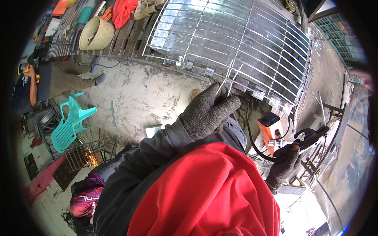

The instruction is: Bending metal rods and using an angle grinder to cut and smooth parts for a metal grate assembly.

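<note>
My left hand (210, 112), in a dark knitted glove, is closed around thin metal rods (223, 85) that point up toward a wire grid. The silver grid (241, 39) lies on a work table over a shiny metal sheet (214, 29). Off to the right, my right hand (283, 167), gloved the same way, grips a black electrode holder (311, 136). A black cable (251, 135) runs from near that hand toward the table's underside. Between my hands stands an orange-and-white welding machine (271, 128). The fingertips of my right hand are partly hidden.
A cream bucket (96, 33), red cloth (124, 13) and gloves (146, 8) sit on a slatted bench. A teal plastic chair (71, 122) stands left. One person (63, 76) holds a yellow tool; another (88, 192) is near sparks (91, 158). Metal frames (315, 165) crowd the right.
</note>
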The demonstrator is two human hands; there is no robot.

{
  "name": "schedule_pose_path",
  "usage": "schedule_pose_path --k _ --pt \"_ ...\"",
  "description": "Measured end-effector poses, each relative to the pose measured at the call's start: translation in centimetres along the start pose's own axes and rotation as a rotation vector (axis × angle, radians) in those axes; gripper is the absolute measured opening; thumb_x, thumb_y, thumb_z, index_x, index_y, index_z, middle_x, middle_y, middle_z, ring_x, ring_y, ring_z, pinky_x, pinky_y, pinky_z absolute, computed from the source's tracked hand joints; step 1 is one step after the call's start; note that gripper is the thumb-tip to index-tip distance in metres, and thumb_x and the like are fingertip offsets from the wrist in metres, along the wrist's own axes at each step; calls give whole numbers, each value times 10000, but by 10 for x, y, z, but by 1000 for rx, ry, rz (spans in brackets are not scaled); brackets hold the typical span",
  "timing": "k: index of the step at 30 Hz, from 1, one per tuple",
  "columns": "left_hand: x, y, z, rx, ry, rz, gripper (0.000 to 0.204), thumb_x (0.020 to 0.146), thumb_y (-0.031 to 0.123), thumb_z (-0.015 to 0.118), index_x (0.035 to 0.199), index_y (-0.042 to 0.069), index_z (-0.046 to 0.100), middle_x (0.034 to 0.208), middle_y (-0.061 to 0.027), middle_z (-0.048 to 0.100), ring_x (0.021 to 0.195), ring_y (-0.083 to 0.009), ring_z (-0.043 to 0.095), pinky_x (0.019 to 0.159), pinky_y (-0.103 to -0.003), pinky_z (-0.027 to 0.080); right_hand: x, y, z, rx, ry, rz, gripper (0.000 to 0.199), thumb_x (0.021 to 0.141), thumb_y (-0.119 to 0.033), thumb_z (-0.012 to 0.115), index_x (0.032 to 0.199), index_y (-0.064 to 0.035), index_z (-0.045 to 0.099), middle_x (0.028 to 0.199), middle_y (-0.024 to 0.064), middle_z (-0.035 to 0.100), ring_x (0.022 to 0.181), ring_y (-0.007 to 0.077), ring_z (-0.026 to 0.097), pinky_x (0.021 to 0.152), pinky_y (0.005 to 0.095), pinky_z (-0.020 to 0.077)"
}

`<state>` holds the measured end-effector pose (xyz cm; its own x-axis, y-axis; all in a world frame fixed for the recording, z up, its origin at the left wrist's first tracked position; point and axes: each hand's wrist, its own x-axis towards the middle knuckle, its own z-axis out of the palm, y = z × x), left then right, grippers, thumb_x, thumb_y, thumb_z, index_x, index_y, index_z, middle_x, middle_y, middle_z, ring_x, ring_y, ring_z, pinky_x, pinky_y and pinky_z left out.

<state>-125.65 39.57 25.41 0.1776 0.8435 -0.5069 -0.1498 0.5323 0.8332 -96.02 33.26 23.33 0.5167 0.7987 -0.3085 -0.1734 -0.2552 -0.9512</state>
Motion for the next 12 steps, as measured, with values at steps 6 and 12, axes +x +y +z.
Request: schedule_pose_path --k 6,12 --pt "-3 8 3 -55 47 16 111 1001 144 564 1009 38 528 582 -12 492 416 -66 424 398 -221 326 -8 16 -10 -244 -6 -151 187 967 -160 627 1084 -67 516 720 22 571 551 109 540 493 249 433" --pt "2 1 2 -28 60 6 120 991 150 579 1024 41 540 542 -22 499 371 -88 412 367 -226 321 -20 34 -22 -324 44 -267 352 968 -224 632 1241 -36 513 677 24 572 495 121 536 472 253 423"
